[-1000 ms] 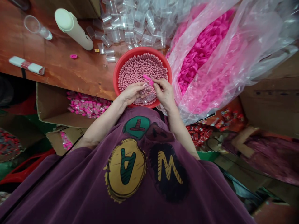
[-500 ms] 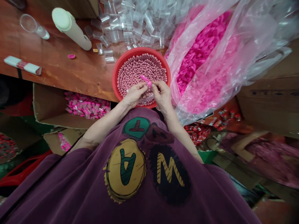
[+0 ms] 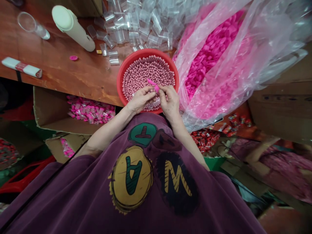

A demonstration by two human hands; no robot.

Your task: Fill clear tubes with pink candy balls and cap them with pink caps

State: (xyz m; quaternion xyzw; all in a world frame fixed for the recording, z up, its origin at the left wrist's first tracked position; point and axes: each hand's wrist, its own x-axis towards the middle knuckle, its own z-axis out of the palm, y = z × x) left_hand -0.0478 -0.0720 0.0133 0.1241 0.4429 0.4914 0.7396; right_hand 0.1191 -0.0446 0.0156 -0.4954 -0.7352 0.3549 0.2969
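Pink piece (image 3: 152,82) held between two hands, over the beads (image 3: 136,74)

In the head view, take the red bowl (image 3: 120,78) as your clock, with 12 away from you. The pink piece sits just right of the dial's centre, above the beads, its narrow tongue pointing to about 10 o'clock. Your right hand (image 3: 170,100) comes in from 4 o'clock, thumb and forefinger clamped on the piece's broader end. Your left hand (image 3: 140,100) comes in from 7 o'clock, fingers bent and drawn close to the piece; what they pinch is hidden, so I cannot tell whether they grip it.

Watch for a slip: only fingertips hold something that looks small and smooth, so an eased thumb could drop it among the beads. Your knuckles hang close over them too, and a downward push might scatter some. At 3 o'clock the plastic bag (image 3: 258,74) crowds the bowl; a tug on it could tip the rim. At 12, clear cups (image 3: 138,26) lie loose on the table (image 3: 60,76), and a shoved bowl could set them rolling.
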